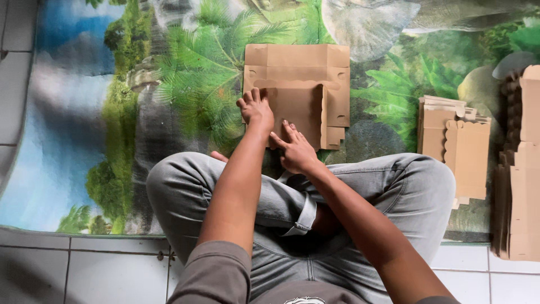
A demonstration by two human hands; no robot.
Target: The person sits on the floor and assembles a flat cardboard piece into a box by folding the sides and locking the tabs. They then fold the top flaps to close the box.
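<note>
Pressing flat cardboard box (298,90) w/ both hands' grip spread, on jungle-print mat (112,112), tiled floor (84,270).

You get soft, even daylight here, bright enough to read the whole scene, with only faint shadows under your hands on the box (298,90). Right of the box, the pale part of the mat (371,28) looks washed out, and the cardboard stacks (517,169) further right are slightly soft. Left of the box the mat's print looks hazy, and the tile lines bend a little at the frame's edge.
</note>
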